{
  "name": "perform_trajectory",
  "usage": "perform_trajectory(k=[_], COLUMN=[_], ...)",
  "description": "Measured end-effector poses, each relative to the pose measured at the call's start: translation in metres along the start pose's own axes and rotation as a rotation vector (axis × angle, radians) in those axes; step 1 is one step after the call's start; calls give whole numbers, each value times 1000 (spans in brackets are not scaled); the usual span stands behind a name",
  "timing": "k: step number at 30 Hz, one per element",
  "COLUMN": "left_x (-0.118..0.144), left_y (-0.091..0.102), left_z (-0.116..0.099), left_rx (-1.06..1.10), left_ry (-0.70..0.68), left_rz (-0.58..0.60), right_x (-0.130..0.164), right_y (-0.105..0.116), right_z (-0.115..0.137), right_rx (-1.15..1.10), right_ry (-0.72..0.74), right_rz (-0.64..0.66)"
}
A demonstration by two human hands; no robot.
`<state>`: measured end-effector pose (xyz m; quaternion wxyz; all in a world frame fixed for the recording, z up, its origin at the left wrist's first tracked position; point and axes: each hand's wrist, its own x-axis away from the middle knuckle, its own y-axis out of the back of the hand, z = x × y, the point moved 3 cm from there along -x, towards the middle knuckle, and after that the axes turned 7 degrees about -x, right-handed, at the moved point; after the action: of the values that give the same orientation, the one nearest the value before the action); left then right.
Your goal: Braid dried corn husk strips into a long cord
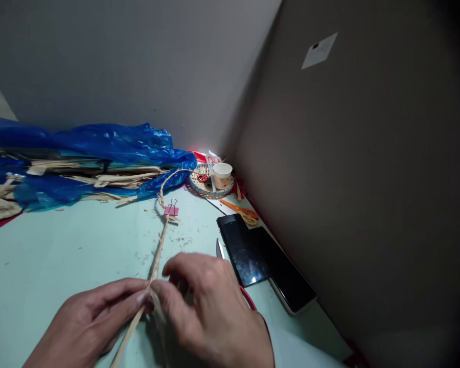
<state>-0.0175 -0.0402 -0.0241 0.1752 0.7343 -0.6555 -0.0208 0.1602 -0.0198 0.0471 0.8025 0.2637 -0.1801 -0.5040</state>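
Note:
My left hand (pixel 88 319) and my right hand (pixel 210 306) meet at the near edge of the pale green table (pixel 61 245), both pinching a tan braided straw cord (pixel 159 250). The cord runs away from my fingers to a pink binder clip (pixel 171 209), then curves on toward the straw pile. Loose flat strands trail from my fingers toward me.
A pile of straw strips on blue plastic sheeting (pixel 99 145) lies at the back left. A paper cup (pixel 222 175) stands on a woven disc (pixel 205 185). Orange scissors (pixel 243 210), two dark phones (pixel 262 255) and red-handled scissors (pixel 220 249) lie to the right, by the brown wall.

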Motion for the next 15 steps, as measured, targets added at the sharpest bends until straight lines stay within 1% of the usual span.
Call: perform_trajectory(k=[1,3,5,7,8,10,12,15], left_x=[0,-2,-5,-6,-6,-6,-6,-5], left_y=[1,2,4,5,5,5,5,5], left_z=[1,5,10,14,15,17,18,22], left_rx=[-3,-28,-55,-72,-79,-97,-117,-161], left_ry=[-4,-8,-15,-20,-26,-40,-55,-101], left_rz=[-2,-3,-13,-18,-20,-26,-21,-15], right_x=[-3,-9,-13,-14,-15,-14,-14,-16], right_y=[2,-3,-15,-27,-31,-36,-35,-29], right_z=[-2,-9,-18,-26,-28,-30,-28,-25], right_rx=[-103,-358,-637,-845,-893,-850,-703,-550], right_ry=[30,44,-14,-91,-120,-140,-98,-16], right_rz=[7,128,252,292,306,352,357,251])
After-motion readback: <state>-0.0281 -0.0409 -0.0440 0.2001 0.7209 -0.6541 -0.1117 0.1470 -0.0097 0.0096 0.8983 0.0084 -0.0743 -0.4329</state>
